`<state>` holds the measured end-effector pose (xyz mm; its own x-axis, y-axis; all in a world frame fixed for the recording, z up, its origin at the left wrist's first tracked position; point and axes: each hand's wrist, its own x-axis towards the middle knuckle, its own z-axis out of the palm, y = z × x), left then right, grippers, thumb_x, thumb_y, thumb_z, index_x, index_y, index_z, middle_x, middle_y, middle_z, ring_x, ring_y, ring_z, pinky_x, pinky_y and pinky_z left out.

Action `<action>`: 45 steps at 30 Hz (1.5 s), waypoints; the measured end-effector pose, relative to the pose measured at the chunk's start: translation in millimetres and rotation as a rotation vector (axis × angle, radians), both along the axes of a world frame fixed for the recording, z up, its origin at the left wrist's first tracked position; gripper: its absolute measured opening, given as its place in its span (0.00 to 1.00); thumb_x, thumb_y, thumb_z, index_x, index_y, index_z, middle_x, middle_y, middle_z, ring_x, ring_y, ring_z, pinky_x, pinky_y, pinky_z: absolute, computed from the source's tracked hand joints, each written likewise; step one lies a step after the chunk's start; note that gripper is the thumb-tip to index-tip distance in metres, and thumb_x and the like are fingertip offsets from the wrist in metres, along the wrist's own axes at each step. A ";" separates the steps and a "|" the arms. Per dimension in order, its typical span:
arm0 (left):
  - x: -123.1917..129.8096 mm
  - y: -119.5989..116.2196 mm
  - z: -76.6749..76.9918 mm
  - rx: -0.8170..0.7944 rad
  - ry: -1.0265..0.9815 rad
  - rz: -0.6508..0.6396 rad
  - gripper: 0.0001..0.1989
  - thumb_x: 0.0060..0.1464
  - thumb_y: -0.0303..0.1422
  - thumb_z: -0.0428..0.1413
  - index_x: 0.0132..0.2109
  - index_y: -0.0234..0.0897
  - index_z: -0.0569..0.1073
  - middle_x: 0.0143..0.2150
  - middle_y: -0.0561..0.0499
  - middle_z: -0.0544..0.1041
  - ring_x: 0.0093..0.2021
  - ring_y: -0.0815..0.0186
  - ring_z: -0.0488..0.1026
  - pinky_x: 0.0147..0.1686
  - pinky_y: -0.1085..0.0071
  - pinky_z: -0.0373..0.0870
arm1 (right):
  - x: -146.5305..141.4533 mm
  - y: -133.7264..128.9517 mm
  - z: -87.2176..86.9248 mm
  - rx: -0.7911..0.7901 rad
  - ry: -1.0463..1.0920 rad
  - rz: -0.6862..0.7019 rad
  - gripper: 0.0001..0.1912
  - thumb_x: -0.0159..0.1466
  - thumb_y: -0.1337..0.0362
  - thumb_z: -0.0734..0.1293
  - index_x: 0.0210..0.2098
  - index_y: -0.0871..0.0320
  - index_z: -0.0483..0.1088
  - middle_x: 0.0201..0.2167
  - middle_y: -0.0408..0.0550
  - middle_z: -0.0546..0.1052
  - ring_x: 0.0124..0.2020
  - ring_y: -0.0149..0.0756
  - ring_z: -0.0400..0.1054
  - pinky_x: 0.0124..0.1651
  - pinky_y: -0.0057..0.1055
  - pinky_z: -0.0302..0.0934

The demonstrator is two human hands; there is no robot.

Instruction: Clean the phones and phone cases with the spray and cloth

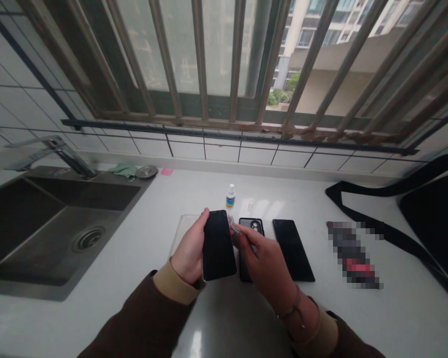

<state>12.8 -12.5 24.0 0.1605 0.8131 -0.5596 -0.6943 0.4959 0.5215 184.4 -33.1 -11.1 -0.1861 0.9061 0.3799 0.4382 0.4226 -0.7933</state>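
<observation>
Head view: white counter (114,308), sink (48,290) at left, barred window (181,49) behind. My left hand (189,251) grips the dark-screened phone (219,247) above the counter; my right hand (264,252) pinches a small pale item (234,227) by the phone's right edge, forearms angled inward.

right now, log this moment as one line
left hand: holds phone | right hand: pinches small pale item by phone's right edge | counter: bottle, phone case, flat black device

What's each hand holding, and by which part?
Left hand: a phone, by its left side. Right hand: a small pale item, too unclear to name, pinched near one end.
</observation>
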 end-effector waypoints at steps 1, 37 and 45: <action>1.2 -0.5 -0.8 0.006 0.008 0.025 0.24 0.74 0.45 0.50 0.48 0.28 0.81 0.32 0.41 0.84 0.28 0.62 0.81 0.31 0.70 0.79 | -0.7 -0.1 -1.2 -0.007 0.000 -0.001 0.18 0.77 0.64 0.63 0.60 0.52 0.79 0.51 0.49 0.87 0.49 0.45 0.84 0.49 0.38 0.78; 12.2 -11.9 -17.7 0.669 0.463 0.417 0.39 0.65 0.65 0.48 0.70 0.46 0.69 0.52 0.47 0.76 0.51 0.61 0.79 0.61 0.60 0.75 | -13.7 0.4 -14.8 -0.869 0.612 0.090 0.25 0.65 0.44 0.74 0.49 0.58 0.84 0.32 0.47 0.80 0.28 0.32 0.69 0.30 0.28 0.62; -1.5 -12.6 -29.3 1.011 1.012 0.454 0.54 0.55 0.62 0.64 0.79 0.48 0.53 0.59 0.44 0.69 0.52 0.59 0.76 0.60 0.59 0.73 | -18.9 -7.1 -5.4 -1.085 0.810 0.250 0.28 0.53 0.43 0.82 0.39 0.61 0.81 0.33 0.46 0.78 0.31 0.31 0.71 0.38 0.30 0.70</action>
